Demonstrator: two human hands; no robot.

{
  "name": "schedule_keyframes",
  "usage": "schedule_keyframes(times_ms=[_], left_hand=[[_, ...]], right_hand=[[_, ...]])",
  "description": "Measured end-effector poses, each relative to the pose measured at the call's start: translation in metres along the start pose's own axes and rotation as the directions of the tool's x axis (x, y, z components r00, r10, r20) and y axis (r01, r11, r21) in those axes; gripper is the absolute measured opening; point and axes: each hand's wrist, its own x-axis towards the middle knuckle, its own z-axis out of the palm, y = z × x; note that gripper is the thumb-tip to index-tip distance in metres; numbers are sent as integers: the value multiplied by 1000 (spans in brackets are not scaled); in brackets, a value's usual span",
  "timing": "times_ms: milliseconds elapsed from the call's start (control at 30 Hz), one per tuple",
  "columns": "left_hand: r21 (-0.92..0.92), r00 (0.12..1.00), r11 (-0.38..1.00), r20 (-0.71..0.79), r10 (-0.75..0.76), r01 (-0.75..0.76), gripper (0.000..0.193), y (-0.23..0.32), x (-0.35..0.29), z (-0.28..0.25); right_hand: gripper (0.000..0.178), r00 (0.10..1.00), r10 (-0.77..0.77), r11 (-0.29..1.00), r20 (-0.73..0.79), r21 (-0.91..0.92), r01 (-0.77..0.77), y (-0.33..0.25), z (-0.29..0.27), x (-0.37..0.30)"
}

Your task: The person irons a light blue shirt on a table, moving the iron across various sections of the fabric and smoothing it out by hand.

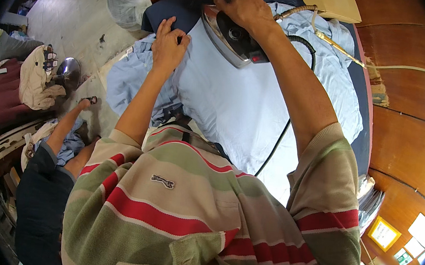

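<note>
My right hand (243, 11) is wrapped around the handle of a steam iron (227, 37) with a dark body and a shiny rim. The iron rests on a light blue garment (237, 96) spread over a navy-covered ironing table (179, 5). Beside the garment's left edge, my left hand (169, 48) has some fingers stretched out, while its thumb curves toward the index finger. No object shows in it. Bunched light blue cloth (130, 75) lies under and beside my left forearm. A brown hose (297, 11) and a black cord (305, 40) run from near the iron.
A cardboard piece (330, 2) lies at the table's far right, near a thin yellowish rod (340, 47). Brown wood panelling (408, 91) rises on the right. A clear plastic bag (127, 4) stands on the floor beyond. Another person's dark shorts (43, 192) show at left.
</note>
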Motion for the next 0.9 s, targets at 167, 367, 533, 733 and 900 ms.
schedule_keyframes(times_ms=[167,367,533,733,900], left_hand=[[160,993,987,-118,24,-5,25,28,25,1],[286,984,946,-50,172,-151,16,22,73,37],[204,982,962,-20,188,-180,15,12,83,37],[200,976,957,-5,216,-210,19,11,86,32],[208,970,952,-38,238,-226,28,11,22,3]], right_hand=[[55,998,70,997,7,-25,-70,23,-1,-45],[54,963,264,964,-50,-1,-265,44,-7,-74],[53,994,105,994,-42,8,-105,32,-6,-72],[48,988,-127,989,-91,-89,119,21,1,-53],[45,982,28,999,186,25,-34,-11,-4,-149]])
